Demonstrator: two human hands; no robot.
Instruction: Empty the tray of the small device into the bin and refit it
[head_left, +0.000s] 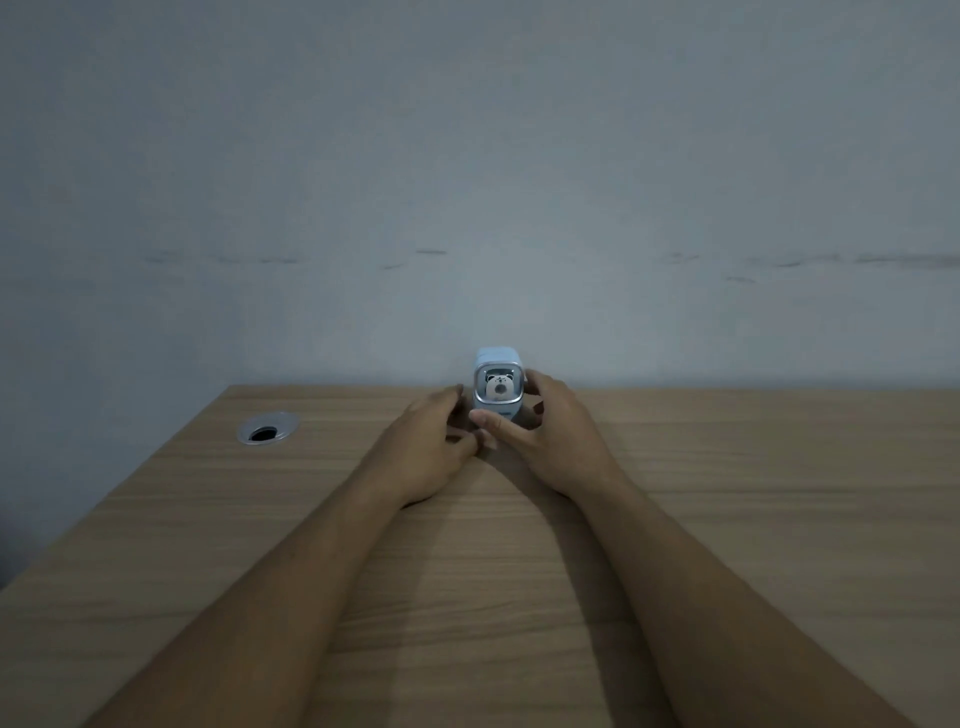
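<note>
Both hands reach to the device at the counter's far edge by the wall. The right hand cups its right side, thumb across the lower front. The left hand hovers just beside it, fingers loosely curled; contact unclear. A grommet sits well left.

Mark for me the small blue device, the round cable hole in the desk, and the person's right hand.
Small pale-blue box-shaped device (497, 382): head view, on its framed front face with the bear picture.
Round silver-rimmed cable hole in the wooden desk (267, 428): head view, on its metal rim.
Right hand (545, 436): head view, on the back of the hand.
</note>
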